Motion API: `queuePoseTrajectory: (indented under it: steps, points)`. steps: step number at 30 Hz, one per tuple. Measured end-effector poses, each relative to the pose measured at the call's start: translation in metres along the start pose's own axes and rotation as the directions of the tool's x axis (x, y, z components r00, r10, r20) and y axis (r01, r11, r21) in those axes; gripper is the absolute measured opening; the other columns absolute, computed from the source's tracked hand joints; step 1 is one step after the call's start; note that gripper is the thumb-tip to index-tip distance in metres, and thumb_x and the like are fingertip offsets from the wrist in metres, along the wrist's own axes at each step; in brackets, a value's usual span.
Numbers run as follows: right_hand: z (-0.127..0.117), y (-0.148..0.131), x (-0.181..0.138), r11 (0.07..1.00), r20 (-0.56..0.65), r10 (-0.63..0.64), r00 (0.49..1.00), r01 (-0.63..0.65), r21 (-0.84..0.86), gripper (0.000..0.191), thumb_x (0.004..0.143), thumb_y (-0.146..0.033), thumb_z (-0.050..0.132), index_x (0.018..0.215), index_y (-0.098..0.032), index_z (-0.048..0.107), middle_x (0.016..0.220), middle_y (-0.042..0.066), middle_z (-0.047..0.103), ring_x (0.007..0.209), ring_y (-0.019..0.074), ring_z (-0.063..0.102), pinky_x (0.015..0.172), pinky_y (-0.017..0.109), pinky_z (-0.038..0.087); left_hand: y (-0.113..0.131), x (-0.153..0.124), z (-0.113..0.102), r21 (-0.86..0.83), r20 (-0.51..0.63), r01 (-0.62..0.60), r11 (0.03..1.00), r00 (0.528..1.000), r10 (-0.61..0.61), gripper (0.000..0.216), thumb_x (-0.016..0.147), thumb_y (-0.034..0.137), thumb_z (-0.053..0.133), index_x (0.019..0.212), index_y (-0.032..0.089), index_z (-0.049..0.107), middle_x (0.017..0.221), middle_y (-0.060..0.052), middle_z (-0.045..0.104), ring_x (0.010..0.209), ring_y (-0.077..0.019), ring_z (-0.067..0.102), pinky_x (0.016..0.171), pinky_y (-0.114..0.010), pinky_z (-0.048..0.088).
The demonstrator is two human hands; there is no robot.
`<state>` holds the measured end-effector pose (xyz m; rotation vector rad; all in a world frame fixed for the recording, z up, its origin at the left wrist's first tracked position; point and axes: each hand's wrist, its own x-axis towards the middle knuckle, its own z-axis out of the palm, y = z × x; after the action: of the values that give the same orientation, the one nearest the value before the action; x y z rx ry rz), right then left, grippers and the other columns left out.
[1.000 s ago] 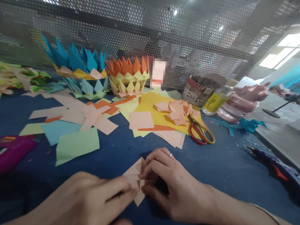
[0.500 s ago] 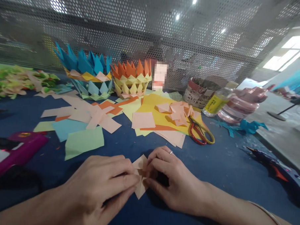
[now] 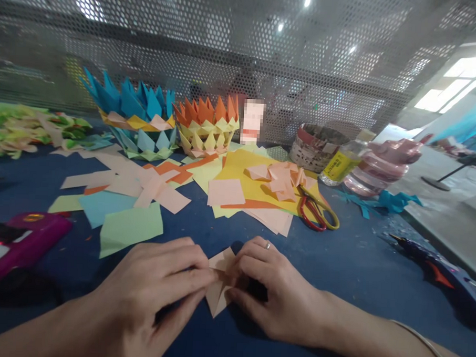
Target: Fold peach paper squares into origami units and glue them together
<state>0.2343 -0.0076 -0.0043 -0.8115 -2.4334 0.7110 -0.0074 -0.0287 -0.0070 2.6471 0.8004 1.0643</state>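
A small peach piece of folded paper (image 3: 217, 296) lies on the blue table between my hands, with creases and a pointed near corner showing. My left hand (image 3: 160, 285) grips its left edge, thumb and fingers closed together. On the opposite side my right hand (image 3: 270, 290), with a ring on one finger, pinches the paper between thumb and curled fingers. The fingers cover part of the paper's middle. Beyond them lie loose sheets, among them a light green sheet (image 3: 132, 227) and a pink square sheet (image 3: 226, 192).
Scissors (image 3: 317, 211) rest on yellow paper (image 3: 238, 165). Behind stand a blue-topped folded-paper basket (image 3: 136, 116) and an orange-topped one (image 3: 209, 124). A clear bottle (image 3: 341, 162) and pink jug (image 3: 380, 163) stand right. Glue guns flank me: purple (image 3: 38, 238), dark blue (image 3: 435, 268).
The folded paper has turned slightly, its near tip shifting left, and more of its front surface shows. My left fingers have drawn back a little to the left.
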Motion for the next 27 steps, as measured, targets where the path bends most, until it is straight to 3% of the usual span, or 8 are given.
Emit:
queuePoseTrajectory:
  steps: [3,8,10,14,18,22,27]
  points:
    - [0.0,-0.001,0.0,1.0,-0.045,0.012,0.999,-0.011,0.026,0.013,0.091,-0.013,0.065,0.083,-0.02,0.058,0.081,0.002,0.067,0.081,0.018,0.058,0.079,0.033,0.045,0.01,-0.005,0.005,0.044,-0.045,0.021,0.999,0.999,-0.019,0.022,0.099,0.011,0.048,0.093,0.022,0.066,0.081,-0.001,0.071,0.076,-0.0166,0.071,0.066,-0.028,0.052]
    - [0.002,-0.003,-0.003,0.999,-0.084,0.025,0.996,-0.023,0.028,0.014,0.088,-0.008,0.065,0.084,-0.021,0.059,0.076,-0.002,0.069,0.073,0.0148,0.06,0.078,0.031,0.043,0.013,-0.008,0.014,0.117,-0.08,-0.056,0.992,0.995,0.066,0.025,0.098,0.01,0.046,0.107,0.019,0.069,0.091,-0.001,0.08,0.078,-0.0155,0.076,0.066,-0.026,0.056]
    - [0.002,-0.003,-0.004,0.999,-0.07,0.045,0.997,-0.044,0.019,0.014,0.086,-0.007,0.066,0.086,-0.021,0.061,0.078,-0.001,0.07,0.074,0.0154,0.061,0.078,0.031,0.044,0.012,-0.008,0.016,0.138,-0.086,-0.046,0.989,0.995,0.058,0.026,0.101,0.011,0.045,0.106,0.019,0.069,0.091,-0.001,0.08,0.08,-0.0147,0.076,0.069,-0.025,0.057]
    - [0.001,-0.001,-0.001,0.999,-0.017,0.032,0.999,-0.031,0.035,0.016,0.086,-0.005,0.065,0.092,-0.019,0.066,0.084,0.002,0.074,0.08,0.0176,0.065,0.079,0.031,0.047,0.011,-0.008,0.019,0.162,-0.073,-0.057,0.985,0.995,0.07,0.038,0.11,0.021,0.038,0.086,0.021,0.068,0.073,0.0,0.072,0.075,-0.0146,0.075,0.063,-0.025,0.054]
    - [-0.001,0.004,0.003,0.993,-0.013,-0.057,0.998,0.058,0.107,0.023,0.089,-0.002,0.06,0.103,-0.019,0.07,0.09,0.002,0.077,0.085,0.0166,0.069,0.085,0.031,0.048,0.012,-0.014,0.023,0.161,-0.061,-0.059,0.985,0.996,0.069,0.039,0.112,0.023,0.037,0.095,0.019,0.072,0.075,0.002,0.071,0.077,-0.0137,0.074,0.068,-0.026,0.053]
    - [-0.005,0.008,0.005,0.989,0.017,-0.081,0.997,0.079,0.129,0.021,0.092,-0.004,0.058,0.096,-0.02,0.07,0.089,0.003,0.076,0.084,0.0153,0.068,0.084,0.031,0.05,0.01,-0.019,0.024,0.179,-0.086,-0.034,0.983,0.995,0.05,0.036,0.112,0.023,0.04,0.097,0.02,0.073,0.077,0.003,0.072,0.077,-0.014,0.074,0.07,-0.029,0.052]
    - [-0.011,0.011,0.008,0.985,0.107,-0.147,0.983,0.135,0.108,0.021,0.095,-0.003,0.054,0.092,-0.018,0.068,0.094,0.005,0.075,0.085,0.0149,0.066,0.088,0.032,0.051,0.003,-0.013,0.024,0.159,-0.071,-0.135,0.978,0.986,0.148,0.026,0.103,0.016,0.05,0.091,0.019,0.072,0.071,0.002,0.07,0.069,-0.0132,0.07,0.061,-0.027,0.051]
